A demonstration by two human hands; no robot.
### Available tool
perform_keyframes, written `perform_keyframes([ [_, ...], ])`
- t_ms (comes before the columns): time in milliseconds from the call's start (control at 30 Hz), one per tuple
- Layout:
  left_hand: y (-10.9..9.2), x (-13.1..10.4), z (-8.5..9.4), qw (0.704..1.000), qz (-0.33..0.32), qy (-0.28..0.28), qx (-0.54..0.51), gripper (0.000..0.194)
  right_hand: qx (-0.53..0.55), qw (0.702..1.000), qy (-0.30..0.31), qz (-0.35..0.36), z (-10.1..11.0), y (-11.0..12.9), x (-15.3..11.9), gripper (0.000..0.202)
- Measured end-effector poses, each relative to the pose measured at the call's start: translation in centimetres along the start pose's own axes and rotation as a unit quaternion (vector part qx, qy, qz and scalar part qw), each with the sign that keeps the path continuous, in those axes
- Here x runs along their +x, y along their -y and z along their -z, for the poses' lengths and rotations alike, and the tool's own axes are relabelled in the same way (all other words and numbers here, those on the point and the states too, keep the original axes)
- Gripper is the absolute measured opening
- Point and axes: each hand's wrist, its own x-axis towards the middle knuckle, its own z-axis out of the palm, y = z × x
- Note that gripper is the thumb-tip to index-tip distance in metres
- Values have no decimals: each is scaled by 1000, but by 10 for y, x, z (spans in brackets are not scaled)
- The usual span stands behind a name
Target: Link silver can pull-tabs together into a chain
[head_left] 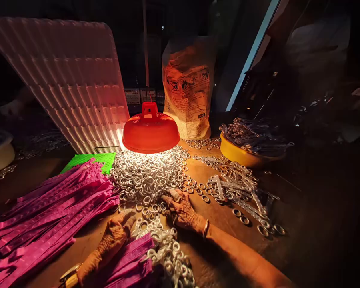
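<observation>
- the left hand is lying on the brown table with its fingers curled loosely, and i cannot tell if it is gripping anything; its fingertips are touching a pink plastic strip filled with silver metal rings.
- the right hand is resting flat with open fingers at the near edge of the big heap of loose silver metal rings, its fingertips touching some of them, grasping nothing.
- the heap is sitting under a low red dome-shaped lamp.
- a pile of empty pink plastic strips is lying to the left, just beside the heap.
- a yellow bowl with filled strips is standing far right, well apart from the hands.
- a white ribbed sheet is leaning behind the lamp.
</observation>
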Motion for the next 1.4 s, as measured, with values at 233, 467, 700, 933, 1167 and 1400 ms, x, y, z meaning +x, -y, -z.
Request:
perform_keyframes([
  [233,-19,-54,11,993,46,84,69,54,-60,993,78,-65,7,-7,75,38],
  [467,-48,-74,16,989,46,138,-31,53,-58,997,57,-15,41,13,67,33],
  [700,-70,-100,12,961,-48,249,-107,45,-8,981,10,191,4,34,41,70],
  [933,-78,-97,15,952,-56,270,-133,43,-63,983,39,169,-15,46,84,77],
  [1167,-72,-92,12,953,-42,244,-174,43,9,967,5,256,-19,87,110,44],
  [1400,-55,-78,18,988,-107,106,-16,29,-46,945,78,314,-27,87,116,50],
])
